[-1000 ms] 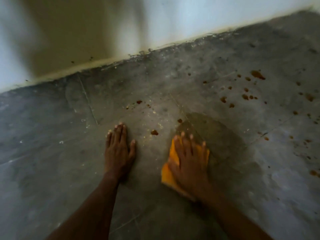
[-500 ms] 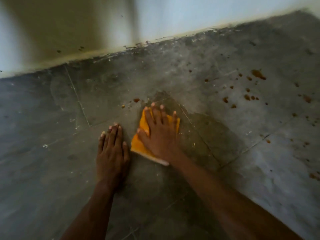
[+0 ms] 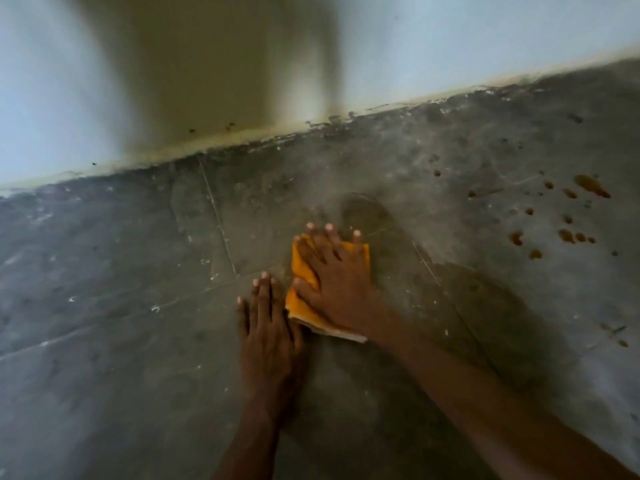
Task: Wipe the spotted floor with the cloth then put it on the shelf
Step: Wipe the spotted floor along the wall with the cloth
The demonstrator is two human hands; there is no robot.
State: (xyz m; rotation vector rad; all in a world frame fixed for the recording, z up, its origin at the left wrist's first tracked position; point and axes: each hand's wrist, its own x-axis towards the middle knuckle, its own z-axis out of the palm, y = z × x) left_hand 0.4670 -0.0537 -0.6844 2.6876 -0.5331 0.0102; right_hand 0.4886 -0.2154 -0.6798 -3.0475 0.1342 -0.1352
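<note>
Cloth under flat right hand, left hand at its edge, wall beyond.

The right hand covers most of the cloth, and the wall is blurred.

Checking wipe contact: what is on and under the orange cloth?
The right hand presses flat on the folded orange cloth, fingers spread. Grey concrete floor surrounds it; whatever lies beneath is covered.

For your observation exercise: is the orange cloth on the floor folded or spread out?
Folded. The orange cloth shows stacked layers along its near edge, a compact pad under the right hand.
</note>
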